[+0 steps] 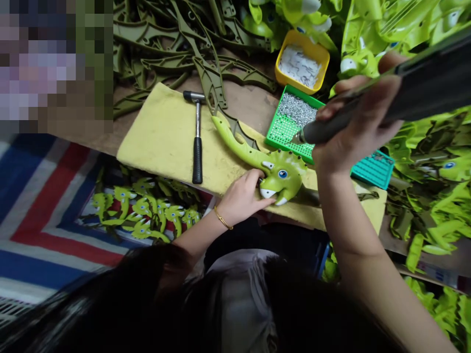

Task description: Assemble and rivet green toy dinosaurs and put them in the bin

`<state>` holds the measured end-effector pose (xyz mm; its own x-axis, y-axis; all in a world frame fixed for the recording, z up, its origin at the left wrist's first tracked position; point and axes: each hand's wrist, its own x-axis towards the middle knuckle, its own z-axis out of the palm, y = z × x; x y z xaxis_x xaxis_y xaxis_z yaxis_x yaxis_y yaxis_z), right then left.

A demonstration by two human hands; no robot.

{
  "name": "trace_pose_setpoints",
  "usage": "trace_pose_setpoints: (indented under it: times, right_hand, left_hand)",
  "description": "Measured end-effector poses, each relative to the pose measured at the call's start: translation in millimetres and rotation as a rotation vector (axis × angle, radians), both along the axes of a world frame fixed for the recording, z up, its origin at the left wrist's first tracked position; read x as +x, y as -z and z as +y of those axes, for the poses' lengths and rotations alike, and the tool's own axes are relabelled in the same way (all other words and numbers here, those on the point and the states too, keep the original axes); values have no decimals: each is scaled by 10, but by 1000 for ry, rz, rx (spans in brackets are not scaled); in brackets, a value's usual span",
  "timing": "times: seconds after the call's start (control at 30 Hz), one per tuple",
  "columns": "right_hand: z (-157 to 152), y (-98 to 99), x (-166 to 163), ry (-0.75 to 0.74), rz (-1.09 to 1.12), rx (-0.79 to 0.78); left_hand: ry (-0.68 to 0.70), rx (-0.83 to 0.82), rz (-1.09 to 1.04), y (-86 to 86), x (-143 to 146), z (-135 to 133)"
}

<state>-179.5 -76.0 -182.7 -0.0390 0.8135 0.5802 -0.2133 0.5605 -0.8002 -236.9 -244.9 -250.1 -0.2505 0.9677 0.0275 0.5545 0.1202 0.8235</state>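
My left hand (241, 196) is closed on a lime-green toy dinosaur head (289, 171) with blue eyes, a white horn and beak, and a long curved neck. It lies on a yellow cloth pad (158, 130), its neck pointing to the far left. In my right hand (353, 130) is a dark power screwdriver (434, 76), gripped around its front part. Its metal tip is over the green perforated tray (281, 131), which holds many small screws; whether it touches one I cannot tell. Dark olive wing-shaped parts (211, 81) lie against the toy's neck.
A small hammer (197, 152) lies on the pad's left part. Behind the tray stands a yellow tub (324, 59) of small pale pieces. A teal tray (373, 171) sits right of my right wrist. Green parts (441, 171) heap at right; several assembled heads (142, 208) lie lower left.
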Motion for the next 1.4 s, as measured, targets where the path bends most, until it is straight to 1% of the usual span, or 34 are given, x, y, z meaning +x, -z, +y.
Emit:
trace_pose_setpoints:
  times: [0.07,0.1,0.17,0.23,0.33,0.53,0.63,0.7,0.77,0.83,0.9,0.93,0.97,1.07,1.1,1.13,1.27,1.33,1.4]
  right_hand:
    - [209,103,-40,125,-48,-4]
    - [294,185,-52,141,-85,-13]
    - [403,359,-67,126,-109,-29]
    - [438,485,-79,102,-77,-35]
    - [408,535,-96,92,-27,-23]
    - [323,462,-91,-6,20,-23]
    - [330,400,-70,-15,31,-18]
    - [303,288,-60,-4,35,-9]
    - [205,122,-68,-15,76,4]
    - [33,-48,-103,-73,111,11]
    - [-174,-155,-162,-165,107,5]
    - [-273,-172,-194,-207,89,2]
    - [-359,-165,-226,-237,66,0]
    - [-508,-50,-303,-243,-8,7]
    - [-524,-3,-320,-238,-32,5]
    - [-529,40,-334,-239,-50,-1]
    - [-509,143,-371,-245,-120,-10]
    - [-505,169,-383,-258,-128,-12]
    - [-519,187,-382,-302,-113,-26]
  left_hand:
    - [14,34,43,1,-1,0]
    - [25,50,53,4,-1,1]
    - [38,93,52,18,1,-1]
    - [41,140,46,38,5,-7]
    - [46,153,44,63,12,-20]
    - [44,105,32,65,6,-30]
    - [42,121,35,67,4,-5]
    - [47,123,31,62,13,24]
    - [56,102,21,44,25,46]
    - [78,63,2,9,24,39]
    - [83,16,-74,-30,-11,-5]
    - [39,-8,-154,-45,-45,-35]
    - [-54,-23,-256,-53,-92,-63]
    - [-456,-12,-595,-27,-279,-76]
    - [-551,3,-686,-7,-345,-44]
    - [-599,19,-764,12,-404,3]
    - [-605,66,-1008,43,-525,246]
    - [-624,84,-1073,22,-519,324]
    - [-650,92,-1101,-9,-495,350]
